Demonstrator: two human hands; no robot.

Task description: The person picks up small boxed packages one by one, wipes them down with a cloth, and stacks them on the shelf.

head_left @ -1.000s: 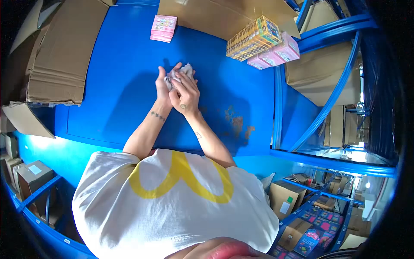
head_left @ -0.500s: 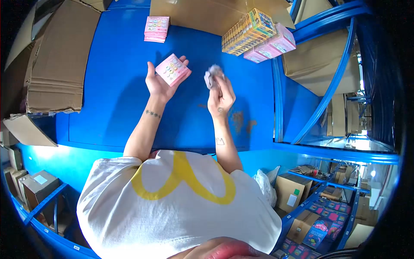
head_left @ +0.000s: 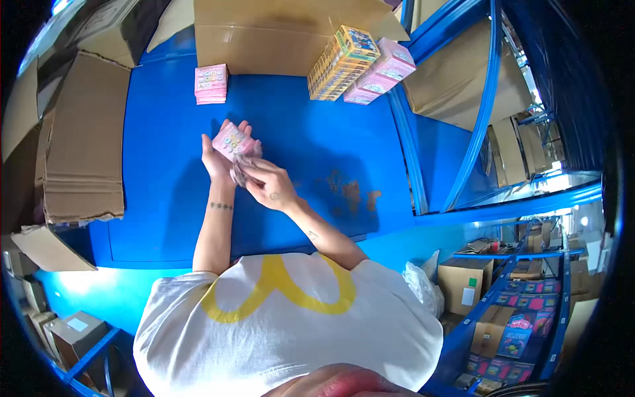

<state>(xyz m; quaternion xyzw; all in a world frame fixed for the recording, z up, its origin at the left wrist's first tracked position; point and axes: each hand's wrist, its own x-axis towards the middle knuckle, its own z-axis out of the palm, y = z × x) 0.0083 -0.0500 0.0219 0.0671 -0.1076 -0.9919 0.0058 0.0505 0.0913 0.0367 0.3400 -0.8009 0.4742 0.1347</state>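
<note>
On the upturned palm of my left hand (head_left: 217, 163) lies a small pink square packet (head_left: 231, 141) with rows of little round pictures; my thumb and fingers border it. My right hand (head_left: 270, 187) reaches across and pinches a crumpled grey-white piece (head_left: 239, 173), perhaps cloth, against the packet's near edge. Blur and my fingers partly hide that piece. Farther back on the blue surface (head_left: 291, 139) stands a stack of similar pink packets (head_left: 211, 85).
A row of yellow boxes (head_left: 344, 63) and several pink boxes (head_left: 380, 74) stand at the back right, before a cardboard panel (head_left: 264, 40). An opened carton (head_left: 86, 139) borders the left side. Blue rack posts (head_left: 479, 119) rise on the right.
My right hand has moved left, bringing the crumpled piece onto the pink packet. My left hand, with the packet, sits lower and farther left in view; the whole view has shifted too.
</note>
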